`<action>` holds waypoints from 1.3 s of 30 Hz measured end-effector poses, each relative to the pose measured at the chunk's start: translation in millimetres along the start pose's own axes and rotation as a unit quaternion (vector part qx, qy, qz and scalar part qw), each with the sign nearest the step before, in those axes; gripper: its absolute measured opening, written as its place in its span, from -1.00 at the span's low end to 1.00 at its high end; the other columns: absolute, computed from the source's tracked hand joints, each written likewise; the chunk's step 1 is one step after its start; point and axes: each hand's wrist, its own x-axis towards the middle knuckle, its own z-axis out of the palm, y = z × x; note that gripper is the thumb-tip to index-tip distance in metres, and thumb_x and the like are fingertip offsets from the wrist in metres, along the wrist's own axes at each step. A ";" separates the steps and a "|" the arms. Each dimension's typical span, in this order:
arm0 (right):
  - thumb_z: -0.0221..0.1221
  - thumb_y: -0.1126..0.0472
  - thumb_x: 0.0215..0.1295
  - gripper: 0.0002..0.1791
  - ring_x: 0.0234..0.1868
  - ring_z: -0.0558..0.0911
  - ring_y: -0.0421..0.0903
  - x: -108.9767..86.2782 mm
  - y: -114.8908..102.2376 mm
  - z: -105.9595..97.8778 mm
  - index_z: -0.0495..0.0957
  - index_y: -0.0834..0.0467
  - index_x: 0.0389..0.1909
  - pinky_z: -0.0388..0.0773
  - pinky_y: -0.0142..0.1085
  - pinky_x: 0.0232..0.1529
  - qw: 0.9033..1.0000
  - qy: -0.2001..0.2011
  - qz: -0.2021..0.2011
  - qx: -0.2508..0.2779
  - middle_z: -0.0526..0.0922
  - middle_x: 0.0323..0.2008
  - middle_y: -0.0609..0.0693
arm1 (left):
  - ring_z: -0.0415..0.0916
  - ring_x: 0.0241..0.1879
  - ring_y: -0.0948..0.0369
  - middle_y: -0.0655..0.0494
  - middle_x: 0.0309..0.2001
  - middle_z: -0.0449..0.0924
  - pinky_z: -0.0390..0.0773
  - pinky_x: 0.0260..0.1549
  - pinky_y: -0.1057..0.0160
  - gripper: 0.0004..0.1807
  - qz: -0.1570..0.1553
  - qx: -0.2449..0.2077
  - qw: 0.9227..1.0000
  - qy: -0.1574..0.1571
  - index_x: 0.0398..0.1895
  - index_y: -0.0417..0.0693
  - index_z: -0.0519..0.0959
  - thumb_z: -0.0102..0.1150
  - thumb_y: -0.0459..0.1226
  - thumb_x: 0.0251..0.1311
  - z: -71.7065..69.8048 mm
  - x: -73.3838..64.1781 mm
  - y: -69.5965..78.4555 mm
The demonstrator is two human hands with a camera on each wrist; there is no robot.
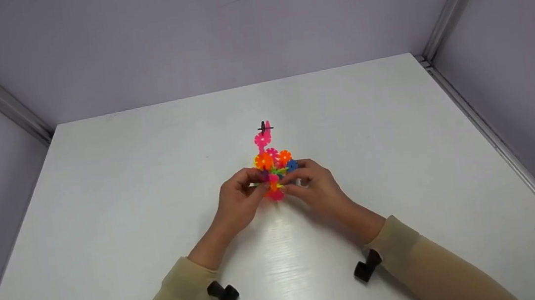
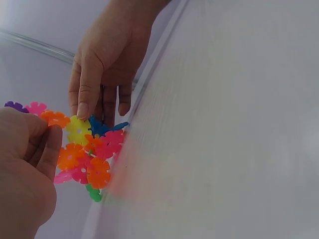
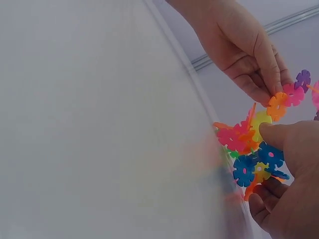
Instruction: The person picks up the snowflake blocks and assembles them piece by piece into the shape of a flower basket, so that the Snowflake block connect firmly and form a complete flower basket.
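Observation:
Both hands hold a cluster of interlocking flower-shaped plastic discs [image 1: 272, 155] in front of the person, over the middle of the table. My left hand [image 1: 236, 199] pinches an orange disc [image 2: 55, 118] between thumb and fingers on the cluster's left. From the other side my right hand [image 1: 319, 186] grips the cluster, thumb against a yellow disc [image 3: 260, 123] and fingers curled behind. Blue discs [image 3: 243, 171] sit beside the right hand's fingers. A chain of pink discs [image 1: 262, 139] with dark ones at its tip stretches away from the person.
A white table [image 1: 148, 147] lies under the hands, with a pale wall [image 1: 236, 39] behind it and side panels [image 1: 529, 43] left and right. Each sleeve cuff bears a small black device [image 1: 224, 293].

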 end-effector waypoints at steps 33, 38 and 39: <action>0.46 0.13 0.35 -0.96 0.23 0.54 0.03 1.7 -8.2 11.4 0.84 -0.06 -0.22 0.62 -0.10 0.14 0.999 0.036 -0.001 -0.018 0.57 0.19 0.05 | 0.59 -0.06 0.04 0.03 -0.05 0.68 0.68 -0.10 0.31 -0.83 -0.051 -0.017 0.999 0.005 0.04 -0.14 0.66 0.31 -0.38 0.44 -7.9 -1.2 1.7; 0.47 0.12 0.33 -0.93 0.19 0.54 0.04 2.2 -9.0 14.2 0.84 -0.04 -0.20 0.60 -0.06 0.09 0.999 0.032 -0.019 -0.027 0.58 0.17 0.08 | 0.62 -0.02 0.00 -0.04 -0.01 0.67 0.71 -0.03 0.26 -0.79 -0.061 -0.053 0.997 0.004 0.09 -0.20 0.63 0.26 -0.43 0.46 -11.4 -2.7 0.0; 0.47 0.12 0.34 -0.93 0.19 0.55 0.04 2.0 -9.7 14.6 0.84 -0.04 -0.20 0.60 -0.06 0.10 0.999 0.031 -0.018 -0.027 0.58 0.17 0.08 | 0.62 -0.02 0.01 -0.04 -0.01 0.67 0.71 -0.02 0.26 -0.79 -0.064 -0.051 0.997 0.004 0.09 -0.20 0.62 0.26 -0.43 0.46 -11.9 -3.1 0.5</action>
